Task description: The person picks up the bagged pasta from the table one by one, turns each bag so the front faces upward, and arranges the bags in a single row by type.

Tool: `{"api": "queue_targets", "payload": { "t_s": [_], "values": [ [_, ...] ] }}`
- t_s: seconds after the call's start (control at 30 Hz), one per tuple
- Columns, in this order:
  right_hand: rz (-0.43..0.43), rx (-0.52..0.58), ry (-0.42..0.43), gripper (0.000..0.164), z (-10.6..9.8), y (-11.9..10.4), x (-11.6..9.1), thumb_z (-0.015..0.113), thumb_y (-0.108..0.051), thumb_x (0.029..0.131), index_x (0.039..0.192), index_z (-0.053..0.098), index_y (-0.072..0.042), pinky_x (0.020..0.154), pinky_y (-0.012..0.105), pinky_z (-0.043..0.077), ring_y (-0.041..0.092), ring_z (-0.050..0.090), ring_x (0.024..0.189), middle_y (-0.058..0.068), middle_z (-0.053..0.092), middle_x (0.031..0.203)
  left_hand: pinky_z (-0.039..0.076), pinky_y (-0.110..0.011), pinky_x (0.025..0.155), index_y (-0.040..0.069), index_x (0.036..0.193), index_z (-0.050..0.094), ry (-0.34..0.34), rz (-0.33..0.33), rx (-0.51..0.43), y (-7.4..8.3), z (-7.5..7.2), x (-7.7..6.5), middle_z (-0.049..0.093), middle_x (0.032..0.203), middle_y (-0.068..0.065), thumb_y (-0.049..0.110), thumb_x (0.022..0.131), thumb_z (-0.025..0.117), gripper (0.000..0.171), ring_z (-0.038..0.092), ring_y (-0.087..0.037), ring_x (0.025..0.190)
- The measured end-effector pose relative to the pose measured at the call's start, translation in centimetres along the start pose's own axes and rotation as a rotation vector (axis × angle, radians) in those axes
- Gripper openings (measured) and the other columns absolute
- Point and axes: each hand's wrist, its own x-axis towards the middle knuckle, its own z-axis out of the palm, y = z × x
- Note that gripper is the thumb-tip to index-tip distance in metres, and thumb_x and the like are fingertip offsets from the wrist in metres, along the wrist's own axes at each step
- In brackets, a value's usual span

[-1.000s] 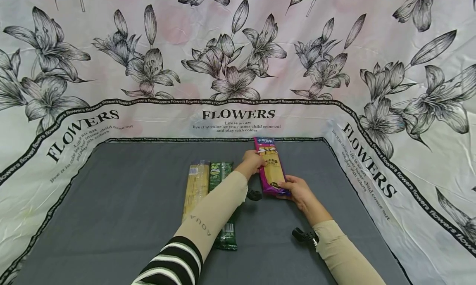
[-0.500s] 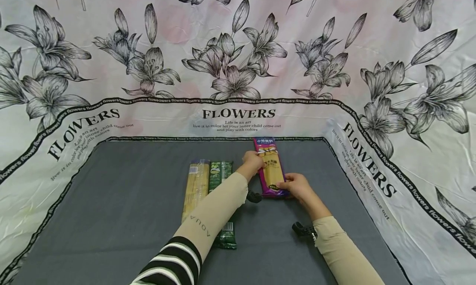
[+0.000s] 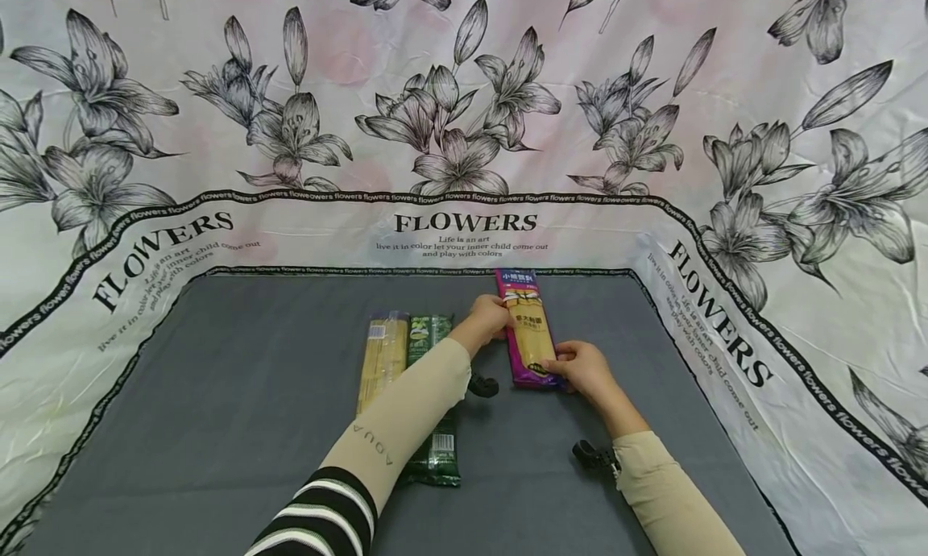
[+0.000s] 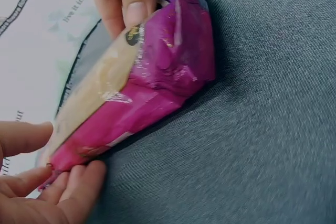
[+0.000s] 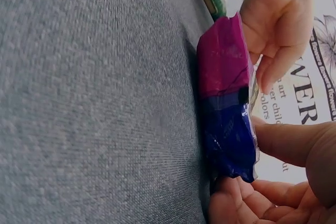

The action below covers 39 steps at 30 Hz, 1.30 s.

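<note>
A magenta and blue packet of spaghetti (image 3: pixel 532 334), with a window showing pale pasta, lies at the far middle of the grey cloth. My right hand (image 3: pixel 582 367) pinches its near right corner, thumb on top and fingers at the underside. At the packet's left edge is my left hand (image 3: pixel 486 318); in the left wrist view that hand's thumb stands off the wrapper and its fingertips (image 4: pixel 94 174) rest by the lower edge. Left of it lie a clear packet of spaghetti (image 3: pixel 384 358) and a green packet (image 3: pixel 432 338) side by side, both partly hidden by my left forearm.
The grey cloth (image 3: pixel 239 395) is bordered by a white floral sheet (image 3: pixel 464 234) printed with "FLOWERS". Black wrist cameras (image 3: pixel 594 457) hang below both wrists. The packet's far end reaches the printed border.
My left hand and forearm have shifted slightly left, its fingers drawing back from the packet's face. The packet's near end has lowered a little; the right hand keeps its hold.
</note>
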Motion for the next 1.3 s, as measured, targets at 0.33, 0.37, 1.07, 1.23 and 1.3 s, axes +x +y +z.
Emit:
{"api": "queue_targets", "payload": {
  "t_s": [0.33, 0.37, 1.07, 1.23, 1.3],
  "values": [
    [-0.027, -0.074, 0.041, 0.062, -0.6, -0.2, -0.7, 0.076, -0.024, 0.094, 0.144, 0.052, 0.003, 0.059, 0.031, 0.057, 0.021, 0.066, 0.082, 0.024, 0.065, 0.126, 0.062, -0.046, 0.084, 0.007, 0.135, 0.061, -0.202, -0.008, -0.005, 0.9, -2.4, -1.1, 0.063, 0.133, -0.014, 0.005, 0.096, 0.069, 0.04, 0.063, -0.032, 0.119],
    [-0.032, -0.075, 0.044, 0.062, -0.7, -0.2, -0.8, 0.076, -0.024, 0.094, 0.144, 0.052, 0.003, 0.06, 0.031, 0.057, 0.022, 0.067, 0.083, 0.025, 0.065, 0.126, 0.061, -0.047, 0.087, 0.007, 0.136, 0.06, -0.217, 0.001, -0.001, 0.9, -2.7, -1.2, 0.063, 0.134, -0.014, 0.006, 0.097, 0.068, 0.04, 0.062, -0.033, 0.121],
    [-0.113, -0.106, 0.084, 0.055, -0.4, -1.5, -2.3, 0.071, -0.023, 0.098, 0.143, 0.054, 0.002, 0.072, 0.033, 0.057, 0.034, 0.065, 0.11, 0.023, 0.066, 0.127, 0.057, -0.046, 0.098, 0.009, 0.145, 0.055, -0.26, 0.219, 0.017, 1.7, -9.3, -5.8, 0.058, 0.144, -0.013, 0.02, 0.104, 0.063, 0.043, 0.058, -0.032, 0.132],
    [-0.126, -0.115, 0.091, 0.054, 0.1, -1.6, -2.9, 0.07, -0.023, 0.098, 0.143, 0.055, 0.002, 0.085, 0.044, 0.057, 0.038, 0.065, 0.117, 0.022, 0.067, 0.125, 0.057, -0.046, 0.099, 0.009, 0.145, 0.055, -0.231, 0.246, -0.007, 1.3, -11.2, -7.3, 0.058, 0.143, -0.013, 0.019, 0.105, 0.062, 0.042, 0.058, -0.031, 0.131],
    [-0.129, -0.123, 0.097, 0.053, 0.4, -1.8, -3.1, 0.07, -0.024, 0.098, 0.143, 0.055, 0.001, 0.09, 0.047, 0.055, 0.038, 0.064, 0.118, 0.022, 0.068, 0.124, 0.058, -0.045, 0.098, 0.009, 0.145, 0.055, -0.222, 0.245, -0.026, 1.1, -11.9, -7.8, 0.058, 0.143, -0.013, 0.019, 0.105, 0.062, 0.042, 0.059, -0.03, 0.131]
  ]
}}
